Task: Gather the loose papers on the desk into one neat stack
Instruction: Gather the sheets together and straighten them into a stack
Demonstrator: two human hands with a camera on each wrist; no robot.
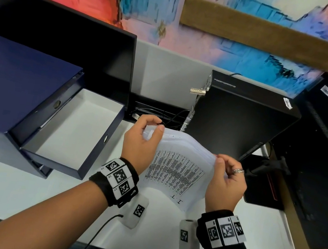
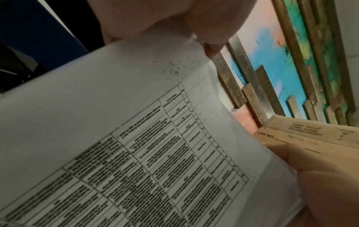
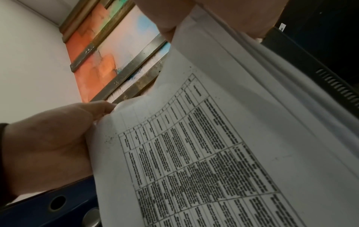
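Note:
A bundle of white papers (image 1: 175, 168) printed with a dense table is held up over the white desk (image 1: 16, 186), bowed in the middle. My left hand (image 1: 145, 138) pinches its far left corner between thumb and fingers. My right hand (image 1: 225, 179) grips the right edge, thumb on top. In the left wrist view the papers (image 2: 136, 138) fill the frame, with my left fingers (image 2: 205, 27) on the corner above. The right wrist view shows the same papers (image 3: 213, 145), several sheet edges fanned at the right, and my left hand (image 3: 48, 145) at their far side.
An open dark blue box file (image 1: 74, 130) with a white inside lies on the left, beside a dark monitor (image 1: 63, 40). A black computer case (image 1: 240, 120) stands behind the papers, more black equipment (image 1: 316, 162) on the right. Cables (image 1: 160, 115) run behind.

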